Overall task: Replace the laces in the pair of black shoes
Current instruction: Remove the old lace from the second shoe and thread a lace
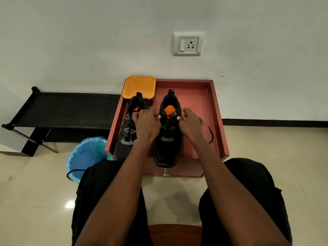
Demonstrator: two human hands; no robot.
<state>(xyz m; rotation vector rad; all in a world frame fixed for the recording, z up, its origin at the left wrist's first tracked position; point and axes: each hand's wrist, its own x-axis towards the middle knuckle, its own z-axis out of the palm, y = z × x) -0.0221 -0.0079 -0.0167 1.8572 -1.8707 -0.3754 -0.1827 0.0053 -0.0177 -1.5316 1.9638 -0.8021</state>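
Two black shoes with orange insoles lie toes toward me in a reddish wooden tray. The right shoe carries a black lace through its eyelets. My left hand pinches the lace's left end beside the shoe's upper eyelets. My right hand pinches the other end on the shoe's right side. A loose tail of that lace trails over the tray floor to the right. The left shoe is laced too and partly hidden behind my left hand and forearm.
An orange plastic tub stands at the tray's back left corner. A blue bin lined with a green bag sits left of the tray, and a black lace hangs over its rim. A black shoe rack stands against the wall.
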